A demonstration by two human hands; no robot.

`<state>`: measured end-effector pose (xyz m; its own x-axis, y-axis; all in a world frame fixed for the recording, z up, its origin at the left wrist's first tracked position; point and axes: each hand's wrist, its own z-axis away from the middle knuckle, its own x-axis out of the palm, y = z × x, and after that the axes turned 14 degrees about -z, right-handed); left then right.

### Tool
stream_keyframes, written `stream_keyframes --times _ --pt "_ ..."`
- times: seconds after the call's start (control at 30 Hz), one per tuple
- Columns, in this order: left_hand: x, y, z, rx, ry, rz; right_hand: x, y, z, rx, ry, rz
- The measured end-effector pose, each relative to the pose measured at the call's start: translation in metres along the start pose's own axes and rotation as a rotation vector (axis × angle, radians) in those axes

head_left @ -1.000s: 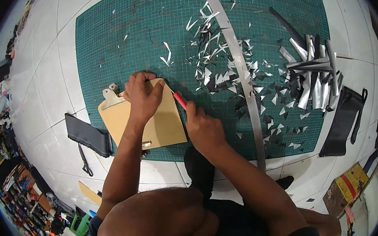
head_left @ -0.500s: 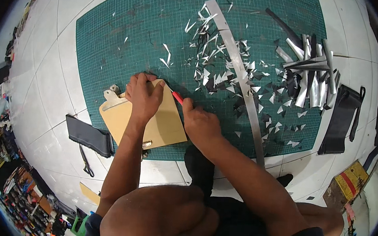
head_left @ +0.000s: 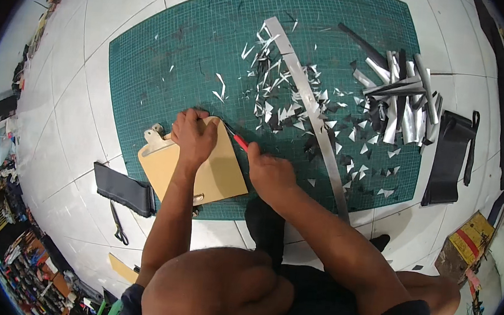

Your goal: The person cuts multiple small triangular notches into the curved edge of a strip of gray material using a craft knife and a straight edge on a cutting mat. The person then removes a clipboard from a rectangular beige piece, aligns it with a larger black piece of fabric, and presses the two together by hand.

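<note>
A tan clipboard (head_left: 226, 176) with metal clips lies tilted on the green cutting mat (head_left: 171, 48). My left hand (head_left: 195, 140) presses on its far corner, thumb on the board and fingers bent over the far edge. A thin dark edge of material (head_left: 215, 117) shows by that corner; how it lies under the fingers is hidden. My right hand (head_left: 271, 172) is closed around a red-handled cutter knife (head_left: 240, 143). Its blade points toward the clipboard's far right corner, close to the edge. I cannot tell whether the tip touches the material.
A long metal ruler (head_left: 311, 97) crosses the mat among scattered black and white scraps (head_left: 280, 112). Rolled strips (head_left: 407, 99) are heaped at the right. Folded black material (head_left: 447, 156) lies right of the mat; another black piece (head_left: 123, 188) and scissors (head_left: 118, 224) lie left.
The whole view has shifted slightly. My right hand has drawn the knife a little to the right, away from the clipboard's corner, and more of its blade end shows. My left hand stays on the board.
</note>
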<state>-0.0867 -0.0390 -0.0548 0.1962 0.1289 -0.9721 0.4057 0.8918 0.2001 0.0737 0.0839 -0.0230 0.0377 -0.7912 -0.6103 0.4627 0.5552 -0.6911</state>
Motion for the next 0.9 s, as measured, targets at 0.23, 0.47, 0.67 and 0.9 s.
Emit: stream_keyframes --times 0.23,0.47,0.67,0.9 --pt "-0.005 0.000 0.004 -0.015 -0.029 0.043 -0.007 0.000 0.014 0.066 -0.004 -0.142" --pt "-0.002 -0.004 0.005 0.014 -0.008 0.040 -0.004 -0.002 0.000 0.019 -0.025 -0.088" --pt "-0.004 0.000 0.006 -0.006 -0.016 0.055 0.005 -0.005 -0.004 0.004 0.011 -0.128" --pt "-0.002 0.003 0.010 -0.011 -0.016 0.038 0.005 -0.005 0.003 0.009 0.020 -0.104"
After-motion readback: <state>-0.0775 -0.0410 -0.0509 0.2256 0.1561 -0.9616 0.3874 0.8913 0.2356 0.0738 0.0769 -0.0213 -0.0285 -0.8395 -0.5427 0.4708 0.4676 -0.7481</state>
